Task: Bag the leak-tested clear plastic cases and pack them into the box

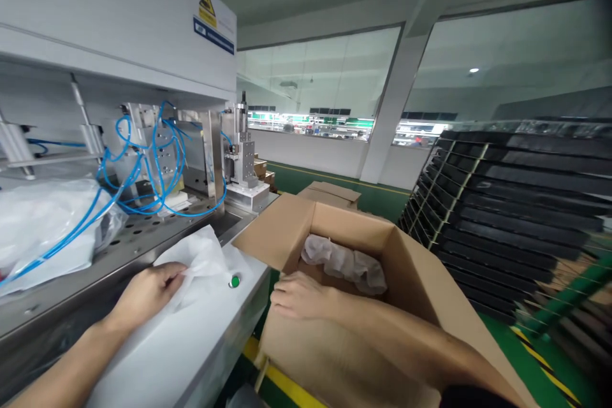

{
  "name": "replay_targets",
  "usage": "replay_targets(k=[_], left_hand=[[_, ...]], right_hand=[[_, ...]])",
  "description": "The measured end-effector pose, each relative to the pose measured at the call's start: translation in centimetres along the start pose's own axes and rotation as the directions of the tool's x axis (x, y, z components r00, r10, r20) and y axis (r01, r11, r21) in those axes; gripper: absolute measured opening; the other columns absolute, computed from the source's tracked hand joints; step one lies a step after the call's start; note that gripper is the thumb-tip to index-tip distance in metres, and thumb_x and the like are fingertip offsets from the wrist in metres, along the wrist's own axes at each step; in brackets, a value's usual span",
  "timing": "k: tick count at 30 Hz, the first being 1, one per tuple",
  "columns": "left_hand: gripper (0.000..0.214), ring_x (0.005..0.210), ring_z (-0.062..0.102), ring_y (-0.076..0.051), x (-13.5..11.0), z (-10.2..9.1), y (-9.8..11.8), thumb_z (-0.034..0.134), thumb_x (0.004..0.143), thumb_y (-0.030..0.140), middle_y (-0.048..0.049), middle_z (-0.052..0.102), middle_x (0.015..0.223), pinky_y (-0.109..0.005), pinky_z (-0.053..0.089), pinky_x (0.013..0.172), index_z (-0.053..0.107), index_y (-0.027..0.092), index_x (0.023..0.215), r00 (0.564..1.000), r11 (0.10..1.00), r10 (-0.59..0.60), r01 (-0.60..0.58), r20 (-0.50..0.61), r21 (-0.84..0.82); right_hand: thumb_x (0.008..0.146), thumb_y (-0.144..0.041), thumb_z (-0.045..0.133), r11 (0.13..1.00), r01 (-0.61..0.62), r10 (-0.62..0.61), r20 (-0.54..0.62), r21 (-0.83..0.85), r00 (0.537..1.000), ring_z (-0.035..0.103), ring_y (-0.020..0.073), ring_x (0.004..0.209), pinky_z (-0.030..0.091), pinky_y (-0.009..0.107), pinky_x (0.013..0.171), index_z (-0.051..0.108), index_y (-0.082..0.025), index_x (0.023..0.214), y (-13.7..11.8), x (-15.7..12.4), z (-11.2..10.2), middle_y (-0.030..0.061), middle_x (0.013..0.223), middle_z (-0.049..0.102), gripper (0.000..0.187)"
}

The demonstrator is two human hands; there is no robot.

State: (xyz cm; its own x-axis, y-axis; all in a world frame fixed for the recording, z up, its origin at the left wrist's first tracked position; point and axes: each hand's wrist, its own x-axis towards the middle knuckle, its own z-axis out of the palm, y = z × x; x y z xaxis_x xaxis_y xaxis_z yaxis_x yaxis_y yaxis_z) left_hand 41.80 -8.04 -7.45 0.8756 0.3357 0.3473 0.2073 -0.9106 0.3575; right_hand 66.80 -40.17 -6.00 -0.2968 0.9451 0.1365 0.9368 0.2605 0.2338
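Observation:
My left hand (146, 293) lies on the white ledge of the machine (191, 344), its fingers pinched on a thin white plastic bag (203, 264). A green push button (234, 281) sits just right of that bag. My right hand (299, 296) rests on the near wall of an open cardboard box (406, 261), fingers curled over its rim. Inside the box lie several items wrapped in white plastic (344, 261).
The machine holds blue air hoses (143, 178), a perforated metal plate (138, 233) and another plastic bag (48, 223) at left. A tall stack of black trays (516, 204) stands at right. Green floor with yellow lines runs below; more cardboard boxes (329, 193) sit behind.

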Motion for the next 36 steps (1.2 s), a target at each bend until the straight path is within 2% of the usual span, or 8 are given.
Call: replay_targets(k=[5,10,12,14,16,18,27,36], left_hand=[[0.043,0.092,0.075,-0.02,-0.6,-0.2,-0.3,0.045,0.097,0.055,-0.0006,0.078,0.107,-0.022,0.055,0.081,0.075,0.026,0.105,1.0,0.999,0.013,-0.013,0.02,0.03],[0.043,0.097,0.074,-0.02,-1.0,-0.2,-0.2,0.043,0.099,0.054,-0.0004,0.077,0.111,-0.024,0.055,0.084,0.074,0.026,0.108,0.997,0.998,0.032,-0.036,0.064,0.051],[0.043,0.099,0.074,-0.02,-1.0,0.0,0.1,0.041,0.1,0.053,-0.0005,0.077,0.113,-0.024,0.055,0.086,0.074,0.026,0.109,0.996,0.997,0.042,-0.047,0.084,0.057],[0.044,0.1,0.073,-0.021,-1.0,0.0,0.5,0.041,0.099,0.054,-0.0004,0.076,0.115,-0.025,0.055,0.087,0.074,0.026,0.11,0.993,0.996,0.052,-0.058,0.102,0.062],[0.044,0.1,0.074,-0.021,-1.0,0.0,0.8,0.041,0.099,0.054,-0.0004,0.076,0.115,-0.025,0.055,0.086,0.074,0.026,0.11,0.991,0.995,0.065,-0.072,0.116,0.063],[0.043,0.099,0.074,-0.021,-1.0,0.0,1.0,0.041,0.1,0.053,-0.0006,0.076,0.114,-0.025,0.055,0.084,0.073,0.027,0.11,0.99,0.995,0.074,-0.082,0.122,0.063],[0.036,0.097,0.074,-0.021,-1.0,-0.2,1.6,0.046,0.099,0.047,-0.0019,0.077,0.111,-0.026,0.057,0.085,0.075,0.028,0.109,0.987,0.991,0.104,-0.113,0.118,0.066],[0.037,0.1,0.073,-0.021,-0.8,-0.8,2.4,0.041,0.101,0.044,-0.0024,0.076,0.114,-0.027,0.056,0.086,0.073,0.026,0.111,0.976,0.987,0.103,-0.124,0.191,0.103]], right_hand=[[0.101,-0.036,0.054,0.945,0.052,-0.02,-0.101,0.323,0.995,0.058,0.0115,0.068,0.04,0.023,0.063,0.065,-0.02,0.081,-0.3,0.5,1.5,0.0001,0.075,0.065,0.028],[0.101,-0.036,0.052,0.881,-0.139,0.247,-0.19,0.452,0.95,0.056,0.0117,0.065,0.036,0.024,0.061,0.065,-0.019,0.079,2.1,0.2,0.3,0.002,0.074,0.065,0.031],[0.098,-0.036,0.057,0.835,-0.272,0.372,-0.127,0.478,0.919,0.054,0.0118,0.065,0.034,0.024,0.06,0.064,-0.018,0.077,3.6,-0.2,0.3,0.0009,0.071,0.063,0.028],[0.094,-0.035,0.063,0.731,-0.396,0.478,-0.002,0.556,0.879,0.052,0.011,0.063,0.033,0.023,0.059,0.063,-0.017,0.076,4.7,-0.5,0.9,-0.0011,0.069,0.062,0.026],[0.092,-0.037,0.065,0.606,-0.48,0.531,0.126,0.634,0.838,0.051,0.0102,0.063,0.033,0.022,0.058,0.062,-0.016,0.076,5.1,-0.6,1.7,-0.0025,0.069,0.061,0.026],[0.091,-0.038,0.066,0.541,-0.514,0.546,0.187,0.666,0.817,0.051,0.01,0.064,0.032,0.021,0.058,0.062,-0.016,0.076,5.1,-0.6,2.4,-0.0032,0.069,0.061,0.027],[0.09,-0.039,0.066,0.565,-0.509,0.546,0.169,0.649,0.821,0.05,0.0098,0.062,0.03,0.023,0.057,0.062,-0.017,0.076,4.9,-0.5,2.2,-0.0039,0.068,0.06,0.027],[0.085,-0.041,0.072,0.583,-0.496,0.524,0.169,0.643,0.835,0.05,0.0096,0.061,0.029,0.022,0.056,0.062,-0.017,0.076,5.0,-0.6,1.9,-0.0038,0.068,0.061,0.027]])
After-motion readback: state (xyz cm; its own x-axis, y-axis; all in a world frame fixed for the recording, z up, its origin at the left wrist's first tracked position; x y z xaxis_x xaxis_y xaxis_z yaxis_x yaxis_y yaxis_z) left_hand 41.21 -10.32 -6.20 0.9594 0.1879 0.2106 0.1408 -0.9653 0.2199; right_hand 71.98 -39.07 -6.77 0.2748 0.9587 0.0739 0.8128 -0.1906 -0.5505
